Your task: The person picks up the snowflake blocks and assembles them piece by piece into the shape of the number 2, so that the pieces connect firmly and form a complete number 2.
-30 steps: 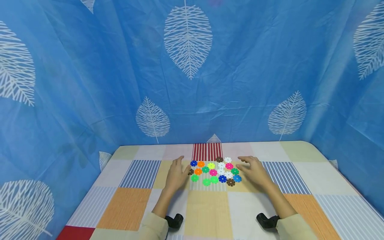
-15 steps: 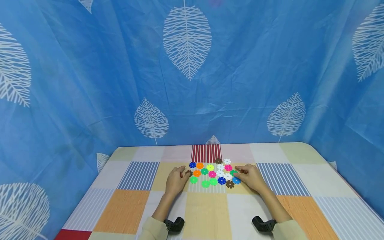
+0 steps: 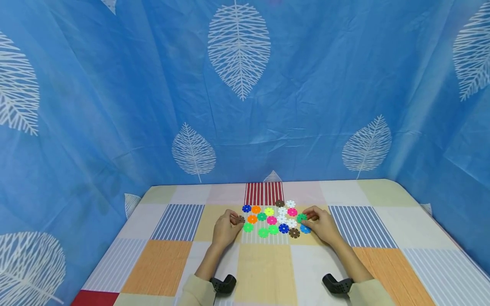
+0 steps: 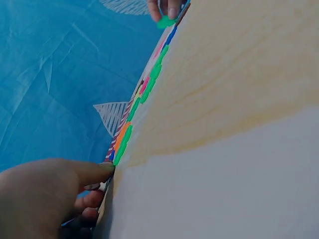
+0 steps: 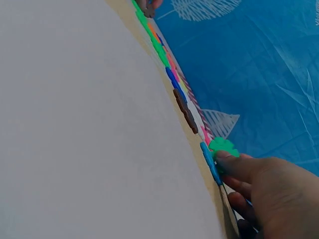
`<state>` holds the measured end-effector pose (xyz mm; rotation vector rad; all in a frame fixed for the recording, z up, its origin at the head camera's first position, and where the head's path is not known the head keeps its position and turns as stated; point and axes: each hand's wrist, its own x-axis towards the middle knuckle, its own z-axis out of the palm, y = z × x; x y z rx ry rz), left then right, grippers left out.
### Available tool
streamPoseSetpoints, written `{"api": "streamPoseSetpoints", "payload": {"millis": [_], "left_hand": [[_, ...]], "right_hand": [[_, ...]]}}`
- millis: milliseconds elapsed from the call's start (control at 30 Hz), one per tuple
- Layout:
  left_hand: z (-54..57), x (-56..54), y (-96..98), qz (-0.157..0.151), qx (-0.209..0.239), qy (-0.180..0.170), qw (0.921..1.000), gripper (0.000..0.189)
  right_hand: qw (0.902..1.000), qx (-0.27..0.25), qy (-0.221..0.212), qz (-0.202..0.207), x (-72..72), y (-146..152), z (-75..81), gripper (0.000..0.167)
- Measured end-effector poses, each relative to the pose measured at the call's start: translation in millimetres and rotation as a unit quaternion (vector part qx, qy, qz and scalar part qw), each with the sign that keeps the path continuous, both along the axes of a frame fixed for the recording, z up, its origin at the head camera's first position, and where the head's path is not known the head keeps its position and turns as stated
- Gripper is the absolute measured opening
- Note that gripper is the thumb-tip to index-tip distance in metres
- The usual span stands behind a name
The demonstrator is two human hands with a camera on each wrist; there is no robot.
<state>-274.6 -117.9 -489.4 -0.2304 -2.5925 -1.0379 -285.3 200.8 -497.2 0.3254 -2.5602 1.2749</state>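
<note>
Between its thumb and fingers, my left hand (image 3: 225,230) pinches a brown notched plastic disc (image 3: 241,219) at the left end of the spread of discs. My right hand (image 3: 323,225) pinches a green notched disc (image 5: 223,147) at the right end, tilted up in the right wrist view. Just under that hand lies a light blue disc (image 5: 210,163). Several more flat notched discs spread over the cloth between the hands, among them a bright green disc (image 3: 248,228), an orange disc (image 3: 252,219), a dark blue disc (image 3: 283,228) and another brown disc (image 3: 294,233).
A patchwork cloth (image 3: 264,272) covers the table. Behind and at both sides hangs a blue curtain (image 3: 298,93) with white leaf prints. Black wrist devices, a left one (image 3: 223,284) and a right one (image 3: 337,284), sit near the sleeve cuffs.
Both hands had been spread beside the discs, then closed in. The left has taken hold of the brown disc and the right has lifted the green one; the light blue disc shifted slightly right.
</note>
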Motion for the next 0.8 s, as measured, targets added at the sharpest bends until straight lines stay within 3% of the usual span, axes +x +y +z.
{"api": "streamPoseSetpoints", "payload": {"millis": [133, 267, 400, 633, 700, 800], "left_hand": [[4.0, 0.1, 0.5, -0.016, 0.025, -0.021, 0.9993, 0.022], [11.4, 1.5, 5.7, -0.053, 0.122, -0.067, 0.9889, 0.019], [24.4, 5.8, 16.7, -0.095, 0.234, -0.107, 0.9617, 0.020], [44.4, 16.5, 39.4, -0.172, 0.379, -0.149, 0.8972, 0.028], [47.7, 20.0, 44.8, -0.184, 0.387, -0.153, 0.8903, 0.028], [50.9, 24.9, 51.4, -0.202, 0.380, -0.152, 0.8898, 0.027]], "right_hand": [[0.9977, -0.066, -0.005, 0.015, -0.1, -1, 3.3, 0.019], [0.9937, -0.105, 0.017, 0.036, 0.7, -4, 9.3, 0.022], [0.9933, -0.105, 0.033, 0.034, 3.9, -11, 18.9, 0.025], [0.9862, -0.148, 0.028, 0.070, 11.5, -33, 33.2, 0.021], [0.9835, -0.154, 0.032, 0.089, 15.0, -40, 36.5, 0.019], [0.9804, -0.156, 0.037, 0.115, 21.6, -50, 42.3, 0.016]]}}
